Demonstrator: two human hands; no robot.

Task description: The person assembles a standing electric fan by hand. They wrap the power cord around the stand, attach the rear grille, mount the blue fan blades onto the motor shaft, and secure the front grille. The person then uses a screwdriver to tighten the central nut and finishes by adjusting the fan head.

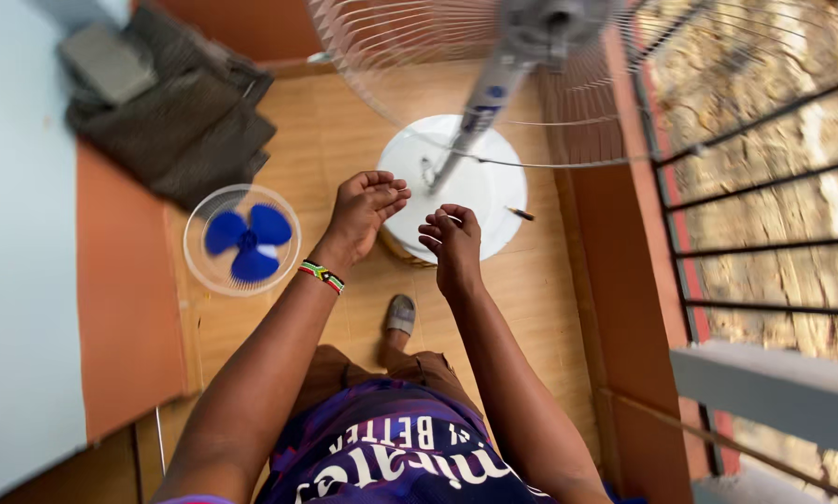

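Fan (493,84) is part-stripped — front guard (241,240) is off and lies flat on the tiled floor (344,121) to the person's left, with the blue 3-blade propeller (249,241) resting inside it. Stand unit is upright in front of the person: white round base (475,182) on the floor, pole rising toward the camera, motor head (554,23) blurred at the top edge. Rear wire guard (409,56) looks to be on the head, so my read is about half done: blade and front guard removed, rear guard and motor left.

Hands — both raised between the person and the pole, neither touching the fan as far as I can see. Left hand (363,210) is palm-up, fingers loosely curled, nothing visible in it. Right hand (451,243) has fingers bent inward as if pinching something small; too small to tell whether it grips anything. 1 small dark screw-like item (520,214) lies on the base rim. 1 sandalled foot (400,315) is planted just short of the base. Folded dark cloth (176,112) sits well apart, far left. Railing (755,187) is on the right.
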